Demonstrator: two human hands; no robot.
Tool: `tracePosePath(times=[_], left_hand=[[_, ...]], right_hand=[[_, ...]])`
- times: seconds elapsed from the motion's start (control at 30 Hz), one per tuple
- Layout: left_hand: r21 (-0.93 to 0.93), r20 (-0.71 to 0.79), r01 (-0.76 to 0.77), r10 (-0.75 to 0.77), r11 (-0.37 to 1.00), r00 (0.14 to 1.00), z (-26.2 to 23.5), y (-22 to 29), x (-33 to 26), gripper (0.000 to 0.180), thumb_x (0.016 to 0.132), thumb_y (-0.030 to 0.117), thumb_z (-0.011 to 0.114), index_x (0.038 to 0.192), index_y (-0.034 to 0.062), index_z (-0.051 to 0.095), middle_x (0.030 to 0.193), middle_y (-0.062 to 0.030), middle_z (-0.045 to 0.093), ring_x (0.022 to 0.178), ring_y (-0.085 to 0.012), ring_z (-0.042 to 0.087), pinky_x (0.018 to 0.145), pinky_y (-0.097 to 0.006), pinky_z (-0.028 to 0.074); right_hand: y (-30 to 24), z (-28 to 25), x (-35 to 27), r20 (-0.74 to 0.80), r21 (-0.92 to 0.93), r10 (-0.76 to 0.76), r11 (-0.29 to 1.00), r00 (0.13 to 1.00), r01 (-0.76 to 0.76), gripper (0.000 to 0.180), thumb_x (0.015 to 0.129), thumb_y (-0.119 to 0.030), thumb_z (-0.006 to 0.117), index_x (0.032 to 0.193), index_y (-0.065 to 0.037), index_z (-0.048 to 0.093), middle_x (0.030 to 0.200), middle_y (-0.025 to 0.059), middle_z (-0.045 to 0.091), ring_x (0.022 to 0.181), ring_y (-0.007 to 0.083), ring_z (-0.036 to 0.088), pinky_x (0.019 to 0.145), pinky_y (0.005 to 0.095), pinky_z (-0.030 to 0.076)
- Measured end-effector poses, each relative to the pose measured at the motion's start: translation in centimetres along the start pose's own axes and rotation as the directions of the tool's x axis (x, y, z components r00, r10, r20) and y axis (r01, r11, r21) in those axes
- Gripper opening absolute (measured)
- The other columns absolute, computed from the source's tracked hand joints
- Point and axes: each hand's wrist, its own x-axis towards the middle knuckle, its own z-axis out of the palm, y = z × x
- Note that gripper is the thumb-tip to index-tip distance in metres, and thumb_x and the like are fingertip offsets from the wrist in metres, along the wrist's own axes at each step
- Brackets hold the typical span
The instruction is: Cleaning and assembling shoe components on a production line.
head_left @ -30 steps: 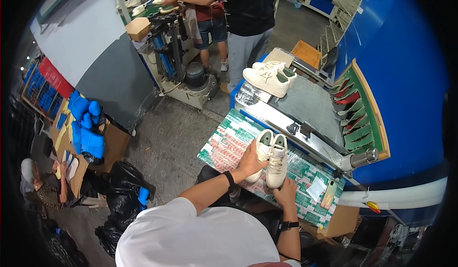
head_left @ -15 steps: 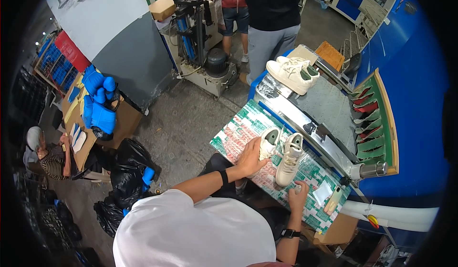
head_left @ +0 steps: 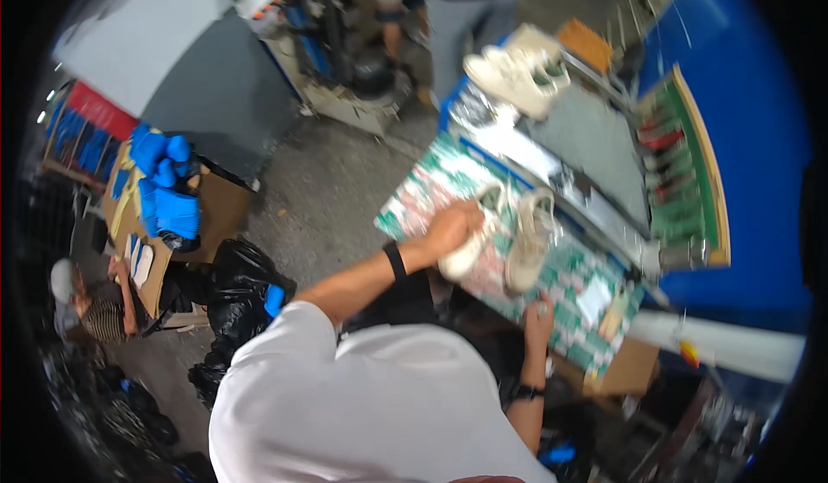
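Fingers of the left hand [head_left: 450, 228] gripped a pale shoe [head_left: 473, 243], steadying it beside its mate [head_left: 528, 240] at three o'clock; right hand [head_left: 540, 317] lay flat, bracing the worktop [head_left: 431, 185] edge.

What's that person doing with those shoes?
A person in a white shirt is leaning over a worktable with a green patterned top. Their left hand is on a pale shoe, and a second pale shoe lies right beside it. Their right hand rests at the table's near edge, holding nothing that shows. Another pair of pale shoes waits farther along, near somebody else standing there.
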Motion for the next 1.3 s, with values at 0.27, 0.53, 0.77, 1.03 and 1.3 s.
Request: tracePosePath(times=[0.27, 0.53, 0.77, 1.03, 1.3], left_hand=[[-0.760, 0.269, 0.536, -0.573, 0.368, 0.774, -1.2, -0.7, -0.1, 0.007, 0.111, 0.014, 0.070, 0.106, 0.0111, 0.068, 0.096, 0.0005, 0.071, 0.085, -0.0114, 0.071, 0.070, -0.024, 0.060], [0.171, 0.404, 0.105, -0.167, 0.980, 0.900, -4.7, 2.3, 1.7, 0.024, 0.094, 0.024, 0.082, 0.107, 0.0085, 0.070, 0.101, -0.0170, 0.072, 0.097, -0.0416, 0.073, 0.083, -0.052, 0.057], [0.100, 0.565, 0.049, -0.097, 0.994, 0.820, -5.6, 2.6, 5.2, 0.019, 0.094, 0.021, 0.080, 0.094, 0.0059, 0.068, 0.071, -0.0094, 0.067, 0.064, -0.0319, 0.066, 0.070, -0.045, 0.058], [-0.676, 0.469, 0.539, -0.270, 0.503, 0.841, -6.7, 1.2, 6.6, 0.024, 0.103, 0.027, 0.079, 0.113, 0.0058, 0.075, 0.082, 0.0013, 0.069, 0.081, -0.0113, 0.069, 0.085, -0.033, 0.061], [-0.429, 0.466, 0.555, -0.351, 0.713, 0.812, -3.3, -3.9, 5.6, 0.071, 0.097, 0.024, 0.090, 0.160, 0.0104, 0.060, 0.157, -0.0184, 0.061, 0.139, -0.0311, 0.063, 0.109, -0.041, 0.058]], right_hand=[[-8.1, 1.4, -2.1, 0.025, 0.529, 0.199, 0.829, 0.980, -0.181, 0.066, 0.114, -0.041, 0.063, 0.161, 0.002, 0.050, 0.107, 0.0070, 0.069, 0.088, 0.0125, 0.064, 0.076, 0.0292, 0.055], [-11.4, 0.4, -5.1, 0.031, 0.547, 0.091, 0.832, 0.995, -0.093, 0.070, 0.114, -0.035, 0.056, 0.169, 0.004, 0.041, 0.120, 0.0125, 0.072, 0.092, 0.0149, 0.066, 0.085, 0.0317, 0.057], [-14.9, 4.5, -5.1, 0.203, 0.414, -0.073, 0.910, 0.976, -0.018, 0.067, 0.111, -0.027, 0.062, 0.166, 0.006, 0.045, 0.124, 0.0109, 0.073, 0.103, 0.0135, 0.068, 0.093, 0.0286, 0.054], [-19.4, 8.5, -4.1, 0.246, 0.091, -0.228, 0.973, 0.942, 0.212, 0.073, 0.100, -0.017, 0.072, 0.165, 0.006, 0.048, 0.130, 0.0104, 0.072, 0.114, 0.0163, 0.067, 0.101, 0.0312, 0.053], [-24.1, 12.7, -2.0, 0.269, -0.336, -0.714, 0.560, 0.647, 0.757, 0.091, 0.085, -0.025, 0.082, 0.163, 0.006, 0.047, 0.116, 0.0191, 0.069, 0.109, 0.0370, 0.068, 0.099, 0.0499, 0.051]])
